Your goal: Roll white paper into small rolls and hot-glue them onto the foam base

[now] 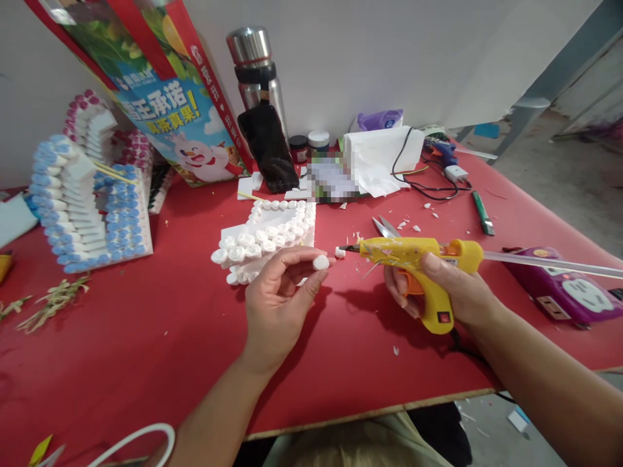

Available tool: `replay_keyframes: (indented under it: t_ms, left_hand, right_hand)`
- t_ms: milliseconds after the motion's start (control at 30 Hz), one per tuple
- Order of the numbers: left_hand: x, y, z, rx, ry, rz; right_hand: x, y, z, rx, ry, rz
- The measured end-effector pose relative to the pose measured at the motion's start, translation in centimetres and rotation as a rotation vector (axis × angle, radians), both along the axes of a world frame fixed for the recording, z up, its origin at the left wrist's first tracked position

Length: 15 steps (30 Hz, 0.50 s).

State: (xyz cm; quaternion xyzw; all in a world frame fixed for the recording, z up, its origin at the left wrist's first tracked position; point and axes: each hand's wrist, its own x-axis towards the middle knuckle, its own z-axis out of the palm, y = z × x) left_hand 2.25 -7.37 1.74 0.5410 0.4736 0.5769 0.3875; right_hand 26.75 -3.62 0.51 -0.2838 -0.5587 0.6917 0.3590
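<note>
Between thumb and fingertips, my left hand (280, 305) pinches a small white roll (320, 263), its round end facing up. My right hand (450, 292) is wrapped round a yellow glue gun (399, 251), with fingers at the orange trigger. A clear glue stick (549, 263) juts from the gun's back. The nozzle points left, beside another small white piece (339, 252); whether they touch I cannot tell. Behind my left hand stands a white model (272, 235) covered in rows of white rolls, partly hidden by that hand.
Scissors (384, 227) lie behind the glue gun. A purple power strip (564, 285) and a green cutter (482, 213) are at the right. Blue-and-white model (87, 214), printed bag (185, 110), steel flask (256, 71) and phone (268, 149) stand at the back and left of the red table (146, 344).
</note>
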Motion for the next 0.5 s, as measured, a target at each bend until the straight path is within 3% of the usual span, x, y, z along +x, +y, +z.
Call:
replay_keyframes:
  t_ms: [133, 300, 500]
  left_hand:
    - [-0.3, 0.4, -0.6, -0.058, -0.167, -0.074]
    - [-0.2, 0.9, -1.3, -0.265, -0.412, -0.168]
    - [0.0, 0.9, -0.9, -0.411, -0.590, -0.202]
  right_hand:
    - [-0.1, -0.1, 0.0, -0.004, 0.014, 0.021]
    - [-0.2, -0.1, -0.2, 0.036, 0.022, 0.102]
    - [-0.3, -0.3, -0.3, 0.066, -0.035, 0.023]
